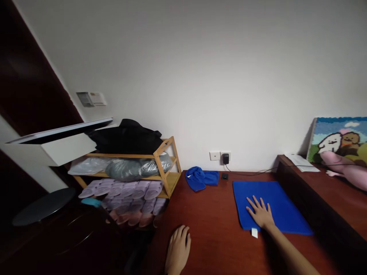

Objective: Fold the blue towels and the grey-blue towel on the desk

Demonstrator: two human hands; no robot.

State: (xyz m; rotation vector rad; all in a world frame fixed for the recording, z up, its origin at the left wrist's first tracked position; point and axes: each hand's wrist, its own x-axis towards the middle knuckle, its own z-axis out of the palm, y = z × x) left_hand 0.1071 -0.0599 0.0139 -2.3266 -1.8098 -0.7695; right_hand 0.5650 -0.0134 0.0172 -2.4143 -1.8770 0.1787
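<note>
A blue cloth [275, 202] lies spread flat on the reddish-brown table [212, 229], with a white tag [254, 232] sticking out at its near edge. My right hand [260, 214] rests on the left part of this cloth, palm down and fingers spread. Near the table's left edge, my left hand [179, 246] lies on the bare wood, its fingers loosely bent and holding nothing. A second blue cloth [200, 177], crumpled and partly twisted, sits at the back of the table by the wall.
A black adapter [226, 158] is plugged into the wall, its cable running right. A small black object [225, 176] lies below it. The raised ledge [329, 183] holds a pink plush toy [344, 170] and a picture [341, 137]. Left stands a wooden rack [169, 179] with several purple slippers [137, 189].
</note>
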